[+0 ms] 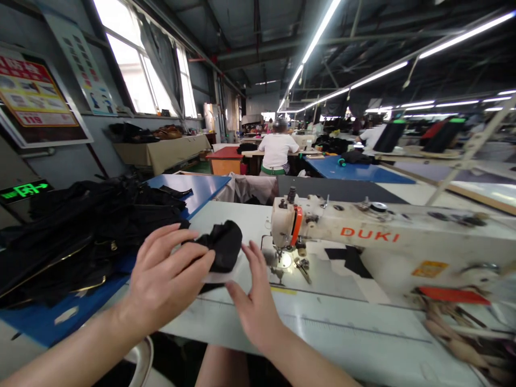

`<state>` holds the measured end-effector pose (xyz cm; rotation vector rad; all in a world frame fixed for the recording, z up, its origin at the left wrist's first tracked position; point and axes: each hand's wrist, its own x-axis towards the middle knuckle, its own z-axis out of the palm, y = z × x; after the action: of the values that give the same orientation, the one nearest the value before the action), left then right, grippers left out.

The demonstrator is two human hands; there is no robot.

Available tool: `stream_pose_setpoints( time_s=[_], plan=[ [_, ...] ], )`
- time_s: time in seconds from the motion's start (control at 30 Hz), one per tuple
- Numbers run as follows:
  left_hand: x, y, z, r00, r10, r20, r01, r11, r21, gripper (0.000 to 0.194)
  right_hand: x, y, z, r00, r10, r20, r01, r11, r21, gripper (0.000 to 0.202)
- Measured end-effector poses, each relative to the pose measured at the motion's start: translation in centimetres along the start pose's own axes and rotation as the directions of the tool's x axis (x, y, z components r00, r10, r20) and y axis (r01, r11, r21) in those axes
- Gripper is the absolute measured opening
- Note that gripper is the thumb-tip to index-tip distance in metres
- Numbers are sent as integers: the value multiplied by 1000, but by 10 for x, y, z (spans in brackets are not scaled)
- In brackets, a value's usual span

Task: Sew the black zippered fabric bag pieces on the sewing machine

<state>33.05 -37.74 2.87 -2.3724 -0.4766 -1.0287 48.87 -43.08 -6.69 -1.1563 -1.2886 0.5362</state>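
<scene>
My left hand has its fingers closed on a bunched piece of black fabric, held above the sewing machine's pale table. Under the fabric, a whitish piece shows at its lower edge. My right hand is beside the fabric's right side, thumb and fingers spread apart; whether the fingertips touch the cloth is hard to tell. To the right of both hands stands a white sewing machine marked DUKI, its lamp lighting the needle plate.
Black garments with gold zippers are heaped on a blue table at left. Black scraps lie under the machine arm. Cloth strips and a red item sit at the right. A person in a white top sits farther ahead.
</scene>
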Motion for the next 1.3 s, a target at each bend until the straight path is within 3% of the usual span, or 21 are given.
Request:
stream_pose_setpoints(
  time_s=[0.07,0.17,0.23,0.3,0.4,0.57,0.77,1.1,1.3],
  plan=[
    [10,-4,13,984,110,139,-125,987,98,13,6,7,9,991,63,121,-73,994,82,60],
    [4,5,58,907,217,361,-247,968,39,13,8,25,7,912,321,256,-382,891,245,33],
    [-13,17,94,876,215,432,-234,972,-9,9,5,39,-7,790,511,338,-611,701,367,18],
    [-31,30,124,877,162,453,-167,986,-29,10,1,53,-27,678,628,382,-728,503,465,18],
    [-47,49,148,876,99,472,-79,995,-61,9,-2,65,-55,613,704,360,-755,386,530,23],
    [-46,64,151,866,67,496,-16,994,-106,8,4,68,-69,569,764,305,-798,423,428,27],
    [-52,59,149,915,126,382,-37,972,-234,21,14,67,-65,533,815,230,-839,473,268,9],
    [-56,56,155,964,137,230,-72,960,-270,19,14,73,-68,472,844,255,-845,351,403,9],
    [-43,55,169,970,154,188,-98,955,-280,16,15,75,-77,482,850,211,-826,361,433,11]
  ],
)
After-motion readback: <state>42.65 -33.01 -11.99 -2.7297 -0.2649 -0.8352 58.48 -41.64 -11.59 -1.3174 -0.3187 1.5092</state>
